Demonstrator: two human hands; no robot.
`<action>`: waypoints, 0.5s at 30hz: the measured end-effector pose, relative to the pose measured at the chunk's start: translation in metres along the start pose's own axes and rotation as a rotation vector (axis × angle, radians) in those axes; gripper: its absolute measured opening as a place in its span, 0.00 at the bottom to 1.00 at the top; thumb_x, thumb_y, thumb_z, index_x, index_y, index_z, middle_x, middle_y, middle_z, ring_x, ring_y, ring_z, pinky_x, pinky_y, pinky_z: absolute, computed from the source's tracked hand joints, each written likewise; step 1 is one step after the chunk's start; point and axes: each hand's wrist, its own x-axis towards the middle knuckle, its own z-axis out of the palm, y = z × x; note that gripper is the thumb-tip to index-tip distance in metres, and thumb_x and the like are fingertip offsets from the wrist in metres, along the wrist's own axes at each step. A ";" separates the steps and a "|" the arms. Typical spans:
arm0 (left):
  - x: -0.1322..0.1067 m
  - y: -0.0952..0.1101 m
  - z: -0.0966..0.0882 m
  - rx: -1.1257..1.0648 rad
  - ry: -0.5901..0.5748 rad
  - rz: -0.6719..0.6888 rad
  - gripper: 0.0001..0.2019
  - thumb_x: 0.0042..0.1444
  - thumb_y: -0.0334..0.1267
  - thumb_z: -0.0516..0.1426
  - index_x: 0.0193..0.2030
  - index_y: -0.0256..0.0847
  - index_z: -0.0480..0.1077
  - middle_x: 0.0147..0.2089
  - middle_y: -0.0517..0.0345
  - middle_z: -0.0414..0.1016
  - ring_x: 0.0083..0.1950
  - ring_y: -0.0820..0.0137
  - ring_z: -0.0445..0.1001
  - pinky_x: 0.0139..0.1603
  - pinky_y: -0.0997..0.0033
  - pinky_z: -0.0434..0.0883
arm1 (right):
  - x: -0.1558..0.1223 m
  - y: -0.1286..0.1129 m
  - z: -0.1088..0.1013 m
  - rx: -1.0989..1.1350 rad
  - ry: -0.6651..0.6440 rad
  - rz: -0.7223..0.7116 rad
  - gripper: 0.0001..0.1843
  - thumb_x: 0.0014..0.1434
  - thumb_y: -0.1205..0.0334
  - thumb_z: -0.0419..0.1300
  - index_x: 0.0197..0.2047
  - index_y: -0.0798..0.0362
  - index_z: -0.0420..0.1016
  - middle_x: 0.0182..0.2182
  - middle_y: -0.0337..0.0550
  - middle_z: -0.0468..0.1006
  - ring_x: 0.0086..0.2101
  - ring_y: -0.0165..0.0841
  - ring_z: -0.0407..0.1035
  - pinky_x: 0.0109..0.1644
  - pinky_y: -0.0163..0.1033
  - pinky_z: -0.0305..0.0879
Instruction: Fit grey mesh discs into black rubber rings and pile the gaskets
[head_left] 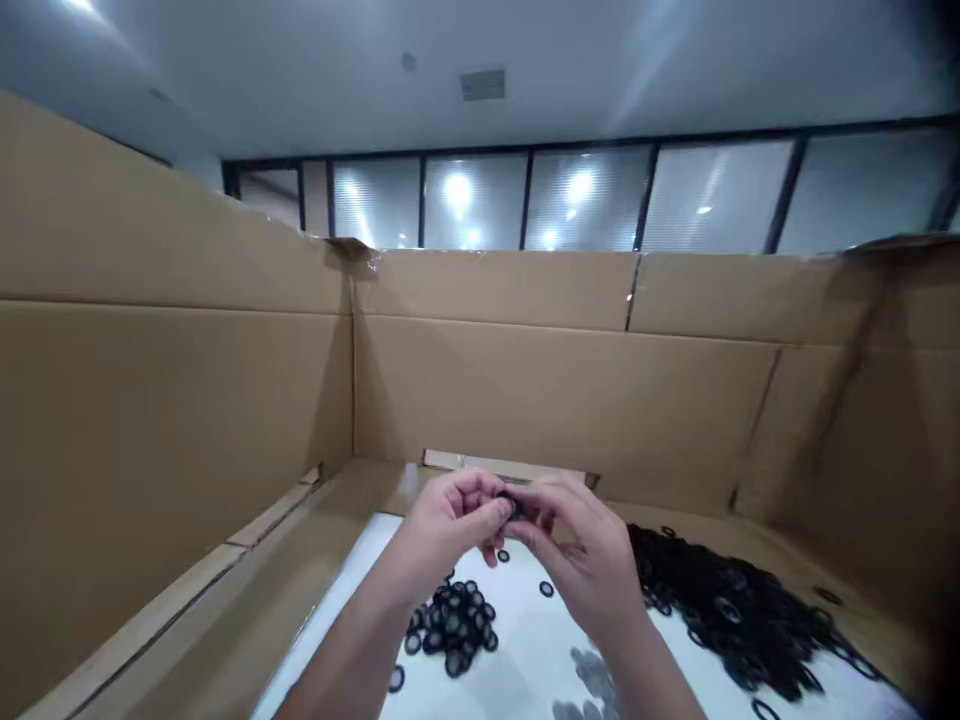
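Above the white sheet (517, 655), my left hand (454, 515) and my right hand (577, 545) meet fingertip to fingertip. A small black ring (514, 506) is pinched between the thumb and fingers of both hands, partly covered by them. Below my left hand lies a heap of small black rings with pale centres (452, 625). Grey translucent discs (594, 678) are gathered beside my right forearm, which partly hides them. To the right of that arm spreads a large pile of black rings (739, 605).
High cardboard walls (525, 390) enclose the work area at the back, left and right. A few single rings (547, 589) lie loose on the sheet. Cardboard strips (187, 590) run along the left side. Beyond the back wall are framed glass panels (472, 200).
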 end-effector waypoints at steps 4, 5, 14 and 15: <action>0.000 0.001 -0.005 -0.029 -0.071 -0.030 0.14 0.59 0.45 0.65 0.35 0.34 0.73 0.26 0.59 0.73 0.26 0.76 0.72 0.26 0.78 0.75 | 0.002 -0.001 0.001 -0.001 0.055 0.042 0.10 0.63 0.65 0.67 0.47 0.45 0.79 0.33 0.36 0.76 0.27 0.28 0.69 0.30 0.32 0.68; -0.001 0.001 -0.006 -0.047 -0.099 -0.034 0.14 0.60 0.45 0.65 0.35 0.34 0.74 0.27 0.58 0.73 0.27 0.76 0.73 0.27 0.77 0.76 | 0.002 -0.001 0.002 -0.001 0.079 0.060 0.09 0.62 0.65 0.68 0.46 0.46 0.78 0.33 0.36 0.76 0.27 0.28 0.69 0.30 0.32 0.69; 0.001 -0.001 -0.011 -0.106 -0.122 -0.035 0.12 0.61 0.43 0.65 0.37 0.34 0.75 0.27 0.59 0.73 0.27 0.76 0.72 0.27 0.77 0.77 | 0.000 0.001 0.005 0.002 0.111 0.134 0.11 0.59 0.64 0.69 0.43 0.47 0.73 0.34 0.35 0.76 0.28 0.28 0.71 0.31 0.33 0.70; 0.001 -0.002 -0.011 -0.107 -0.116 -0.037 0.12 0.61 0.43 0.64 0.36 0.34 0.75 0.26 0.59 0.72 0.27 0.76 0.72 0.27 0.78 0.77 | 0.000 0.001 0.005 0.002 0.110 0.137 0.11 0.59 0.65 0.69 0.43 0.46 0.73 0.34 0.35 0.76 0.28 0.28 0.71 0.31 0.33 0.70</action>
